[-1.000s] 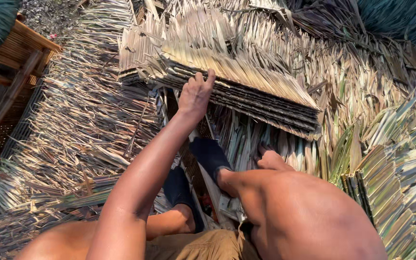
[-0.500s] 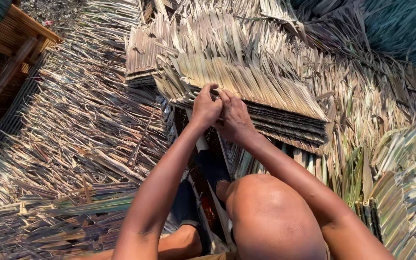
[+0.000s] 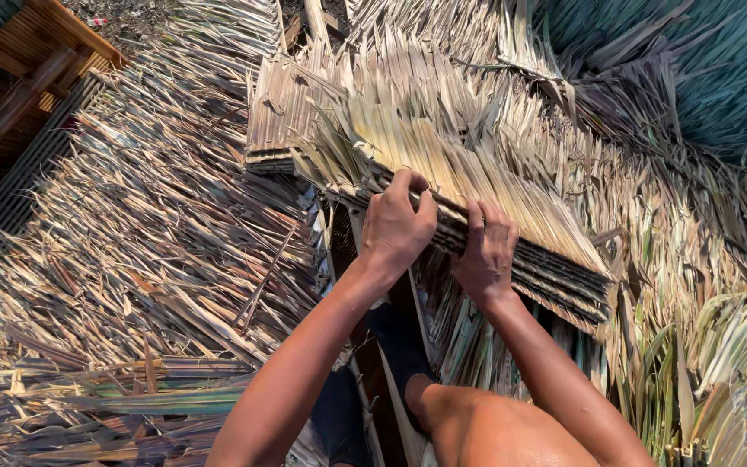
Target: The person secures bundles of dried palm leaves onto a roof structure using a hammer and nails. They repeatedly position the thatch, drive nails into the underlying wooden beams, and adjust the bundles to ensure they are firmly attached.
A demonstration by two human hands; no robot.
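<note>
Both hands grip the near edge of a stacked palm-leaf panel (image 3: 477, 186) (dry, straw-coloured): left hand (image 3: 397, 227) and right hand (image 3: 486, 251) side by side, fingers curled over it, thatch (image 3: 149, 242) all around.

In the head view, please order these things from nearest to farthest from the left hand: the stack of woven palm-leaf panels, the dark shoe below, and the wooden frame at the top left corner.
1. The stack of palm-leaf panels: the left hand grips its near edge, so they touch.
2. The dark shoe: just below the hand, beside the forearm.
3. The wooden frame: far off at the upper left corner.
</note>
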